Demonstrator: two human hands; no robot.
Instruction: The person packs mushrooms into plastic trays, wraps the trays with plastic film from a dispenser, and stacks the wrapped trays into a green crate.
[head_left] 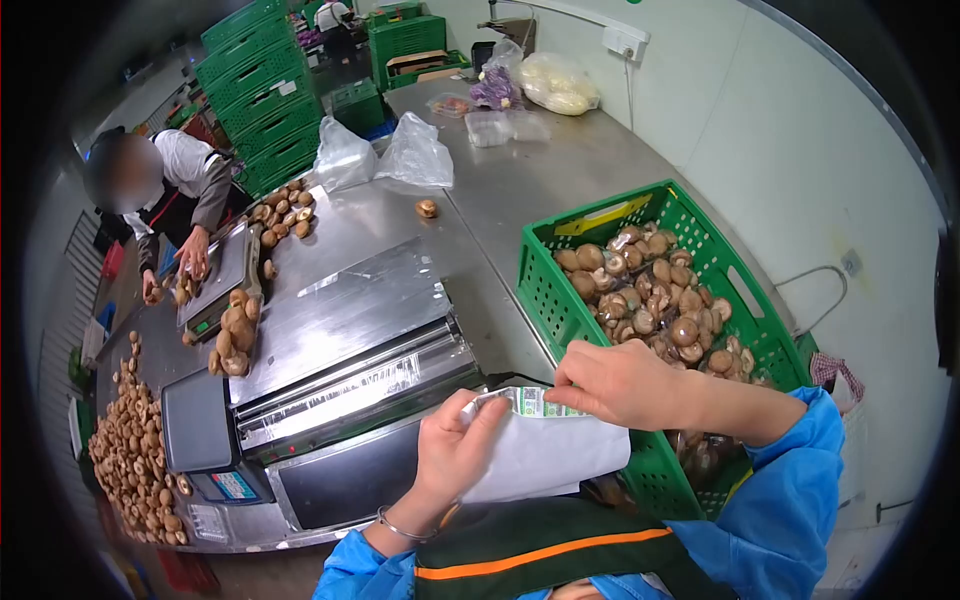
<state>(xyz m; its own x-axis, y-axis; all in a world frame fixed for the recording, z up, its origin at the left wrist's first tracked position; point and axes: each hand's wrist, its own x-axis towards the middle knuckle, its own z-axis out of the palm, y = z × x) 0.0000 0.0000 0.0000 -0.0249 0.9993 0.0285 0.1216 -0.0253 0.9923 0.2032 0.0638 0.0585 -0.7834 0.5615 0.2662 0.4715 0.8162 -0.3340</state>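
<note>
My left hand (455, 445) is closed on the left edge of a white sheet of labels (555, 450), thumb on top. Small green-and-white printed labels with a square code run along the sheet's upper edge. My right hand (620, 382) has its fingertips pinched together at the right end of that printed strip; whether a label is between them I cannot tell. The sheet hangs in front of my dark apron (560, 540). Just beyond my right hand stands a green crate (570, 310) of shiitake mushrooms (640, 290), some under shiny film; my right forearm passes over its near part.
A film-wrapping machine (350, 375) sits on the steel table (490, 250) to the left, beside a scale (205, 425). Loose mushrooms (135, 450) are heaped further left. Across the table a co-worker (185, 180) handles mushrooms at another scale. Plastic bags (415, 150) and stacked green crates (260, 95) are behind.
</note>
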